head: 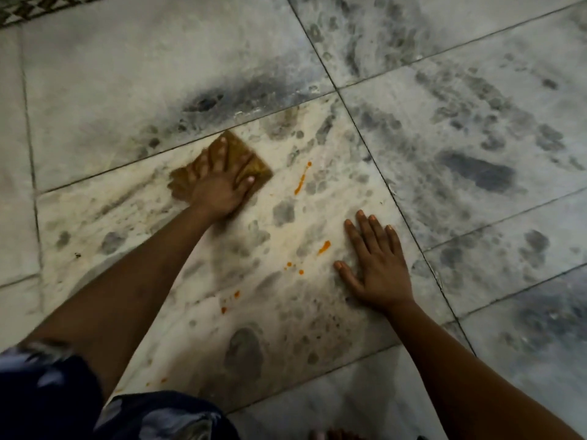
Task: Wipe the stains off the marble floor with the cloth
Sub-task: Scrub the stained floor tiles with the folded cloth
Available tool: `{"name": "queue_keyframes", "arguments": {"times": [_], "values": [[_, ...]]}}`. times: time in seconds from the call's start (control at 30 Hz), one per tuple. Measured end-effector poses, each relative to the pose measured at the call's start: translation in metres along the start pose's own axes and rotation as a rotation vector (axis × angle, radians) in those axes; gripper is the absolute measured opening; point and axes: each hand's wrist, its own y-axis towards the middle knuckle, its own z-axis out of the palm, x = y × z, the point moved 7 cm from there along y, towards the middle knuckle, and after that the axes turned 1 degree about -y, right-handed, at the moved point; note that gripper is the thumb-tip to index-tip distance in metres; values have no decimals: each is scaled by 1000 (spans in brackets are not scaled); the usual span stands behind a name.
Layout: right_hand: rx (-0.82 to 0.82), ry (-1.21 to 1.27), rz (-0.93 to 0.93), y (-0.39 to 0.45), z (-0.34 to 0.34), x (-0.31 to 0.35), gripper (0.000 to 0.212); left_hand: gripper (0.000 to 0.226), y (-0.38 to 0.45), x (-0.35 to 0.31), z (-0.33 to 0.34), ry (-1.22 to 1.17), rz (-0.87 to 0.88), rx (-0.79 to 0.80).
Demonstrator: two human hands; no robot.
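A folded brown-yellow cloth (pixel 254 166) lies flat on the grey-veined marble floor (pixel 127 90) near a tile joint. My left hand (pixel 219 182) presses down on the cloth with spread fingers; it looks motion-blurred. My right hand (pixel 374 265) rests flat on the floor, fingers apart, holding nothing. Orange stains mark the tile between the hands: a streak (pixel 301 182) just right of the cloth, a blot (pixel 324 247) left of my right hand, small drops (pixel 295 268), and more specks (pixel 230 301) nearer me.
Dark tile joints (pixel 365 141) cross the floor. A patterned border (pixel 28 7) runs along the top left corner. Dark patterned clothing (pixel 63 404) fills the bottom left. Toes (pixel 336 435) show at the bottom edge.
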Motion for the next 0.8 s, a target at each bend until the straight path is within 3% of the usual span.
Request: {"name": "queue_keyframes", "arguments": {"times": [0.17,0.3,0.43,0.6,0.7,0.8], "values": [[18,0,7,-1,0,0,71,57,0,-85,18,22,255,17],[23,11,19,1,1,-4,71,60,-63,-81,35,121,506,-58],[13,16,4,3,1,-2,72,61,-25,-36,12,99,354,-99],[41,5,13,-2,5,-3,72,56,61,-76,-3,24,202,-12],[41,13,14,0,3,-2,71,57,47,-114,9,49,279,3],[30,14,9,0,2,-1,71,60,-25,-124,31,149,580,-36]]}}
